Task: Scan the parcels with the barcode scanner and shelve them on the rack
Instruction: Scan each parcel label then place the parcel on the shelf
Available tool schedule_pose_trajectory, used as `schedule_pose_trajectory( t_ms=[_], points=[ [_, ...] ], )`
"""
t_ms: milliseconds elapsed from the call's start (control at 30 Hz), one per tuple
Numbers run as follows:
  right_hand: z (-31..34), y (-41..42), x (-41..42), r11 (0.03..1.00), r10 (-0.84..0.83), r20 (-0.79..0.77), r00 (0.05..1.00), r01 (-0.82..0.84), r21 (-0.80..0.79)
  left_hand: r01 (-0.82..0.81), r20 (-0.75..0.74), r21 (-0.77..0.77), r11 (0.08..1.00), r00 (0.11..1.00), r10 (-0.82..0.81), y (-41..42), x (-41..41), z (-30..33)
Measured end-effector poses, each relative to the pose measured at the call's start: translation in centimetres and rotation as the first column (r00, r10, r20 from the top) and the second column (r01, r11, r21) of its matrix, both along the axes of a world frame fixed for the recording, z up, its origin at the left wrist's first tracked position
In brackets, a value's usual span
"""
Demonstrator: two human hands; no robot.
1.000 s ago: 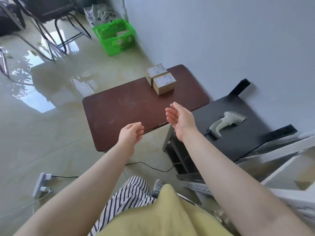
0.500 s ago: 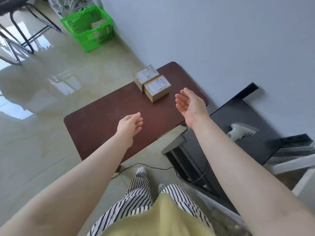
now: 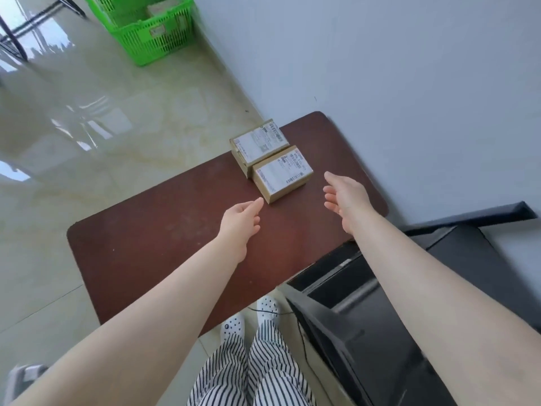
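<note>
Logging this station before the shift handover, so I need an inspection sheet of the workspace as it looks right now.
Surface: dark brown table, against the wall.
Job's things: two labelled parcels at the far end, near parcel and far parcel, side by side and touching; scanner not in view.
Clutter: nothing seen on the table.
Hands: left hand and right hand open, either side of the near parcel, not touching it.
Cables: thin black cable on the floor by the black stand.
Surroundings: green basket, glossy floor.
</note>
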State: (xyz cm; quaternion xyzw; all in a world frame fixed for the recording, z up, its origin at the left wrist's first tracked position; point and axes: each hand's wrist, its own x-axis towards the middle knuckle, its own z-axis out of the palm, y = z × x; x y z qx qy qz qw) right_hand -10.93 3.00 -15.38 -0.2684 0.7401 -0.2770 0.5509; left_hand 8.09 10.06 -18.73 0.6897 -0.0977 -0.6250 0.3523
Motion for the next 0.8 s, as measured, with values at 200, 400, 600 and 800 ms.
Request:
schedule_pose_trajectory(
  t_ms=[200,400,600,800],
  points=[
    [-6.1,-5.5,0.4,0.992,0.127,-0.081,0.989,-0.128,-0.008,-0.027,0.035,0.053,0.998,0.999,0.025,-5.0,-0.8,-5.0],
    [-12.0,-7.6,0.4,0.985,0.175,-0.075,0.982,-0.174,0.014,-0.079,0.093,0.091,0.993,0.993,0.071,-7.9,-2.4,-9.2],
    [-13.8,-6.9,0.3,0.990,0.138,-0.058,0.989,-0.139,-0.008,-0.077,0.122,0.129,0.989,0.991,0.061,-8.6,-4.0,-10.0],
    [-11.2,-3.6,-0.3,0.999,0.002,0.064,0.998,-0.005,0.041,-0.029,0.088,0.181,0.983,0.996,0.013,-6.8,-5.2,-7.3]
  ],
)
